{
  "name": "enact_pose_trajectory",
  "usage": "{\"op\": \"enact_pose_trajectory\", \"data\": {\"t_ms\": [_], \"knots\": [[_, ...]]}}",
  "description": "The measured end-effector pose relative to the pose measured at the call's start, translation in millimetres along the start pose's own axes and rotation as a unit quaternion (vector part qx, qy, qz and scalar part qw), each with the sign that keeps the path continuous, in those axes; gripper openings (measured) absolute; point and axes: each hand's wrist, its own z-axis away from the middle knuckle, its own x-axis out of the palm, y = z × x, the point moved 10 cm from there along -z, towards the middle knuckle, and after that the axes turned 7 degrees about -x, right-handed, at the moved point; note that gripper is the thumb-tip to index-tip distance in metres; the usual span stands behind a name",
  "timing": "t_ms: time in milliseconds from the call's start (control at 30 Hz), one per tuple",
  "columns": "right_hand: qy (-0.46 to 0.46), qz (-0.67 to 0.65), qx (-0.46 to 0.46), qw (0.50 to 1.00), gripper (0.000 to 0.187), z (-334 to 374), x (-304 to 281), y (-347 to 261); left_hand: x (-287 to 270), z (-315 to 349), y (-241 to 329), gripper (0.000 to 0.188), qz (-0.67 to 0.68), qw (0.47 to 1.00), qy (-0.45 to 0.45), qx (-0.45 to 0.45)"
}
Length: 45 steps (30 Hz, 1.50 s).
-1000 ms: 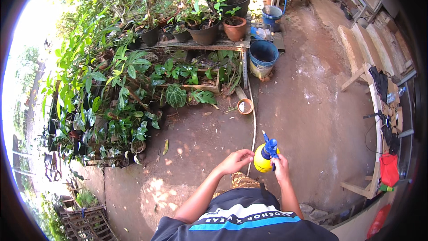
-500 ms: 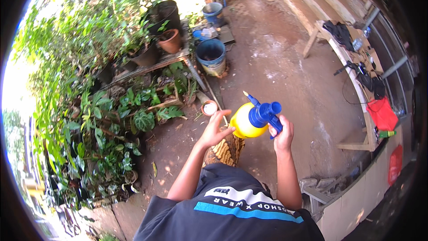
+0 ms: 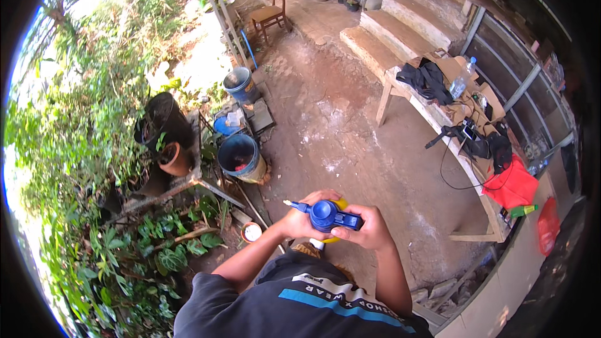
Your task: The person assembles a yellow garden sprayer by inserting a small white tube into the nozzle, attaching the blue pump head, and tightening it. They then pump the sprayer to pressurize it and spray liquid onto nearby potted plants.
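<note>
A pump sprayer [image 3: 324,215] with a blue head and a yellow bottle is held upright in front of my body, seen from above. Its nozzle points left. My left hand [image 3: 298,223] wraps round the sprayer's left side just under the head, fingers reaching behind it. On the other side, my right hand [image 3: 369,230] closes round the blue handle, thumb on its near side. Most of the yellow bottle is hidden by the head and my hands; only slivers show. A small terracotta pot [image 3: 251,232] with white contents stands on the ground left of my left forearm.
Left are dense plants and a metal rack [image 3: 164,196] with pots. Several buckets, including a blue one [image 3: 241,155], stand ahead. A wooden bench [image 3: 452,136] on the right bears a bottle, dark straps and a red cloth [image 3: 512,183]. Steps [image 3: 400,25], a chair [image 3: 270,14] and a seated person are farther off.
My left hand has gone from spread fingers beside the yellow bottle to a hold round it. The sprayer has turned from tilted to upright and moved lower left. The view has shifted ahead.
</note>
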Motion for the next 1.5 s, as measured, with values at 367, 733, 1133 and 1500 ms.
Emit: {"op": "enact_pose_trajectory", "data": {"t_ms": [367, 733, 1133, 1500], "knots": [[0.123, 0.212, -0.073, 0.967, 0.048, -115.3, -172.3, 19.1, 11.7, -193.3, -83.1, 0.078, 0.206, 0.972, 0.11, -0.033], [0.058, 0.188, -0.193, 0.961, 0.047, -309.1, -326.4, -16.2, -72.2, -390.5, -72.6, 0.075, -0.008, 0.956, 0.287, -0.065], [0.093, 0.016, -0.124, 0.988, 0.04, -548.7, -391.1, 47.3, -222.3, -502.9, -294.2, 0.115, 0.453, 0.865, 0.159, -0.145], [0.135, -0.067, -0.099, 0.984, 0.039, -784.8, -411.0, 64.1, -347.6, -635.3, -370.3, 0.119, 0.795, 0.591, 0.119, -0.073]]}}
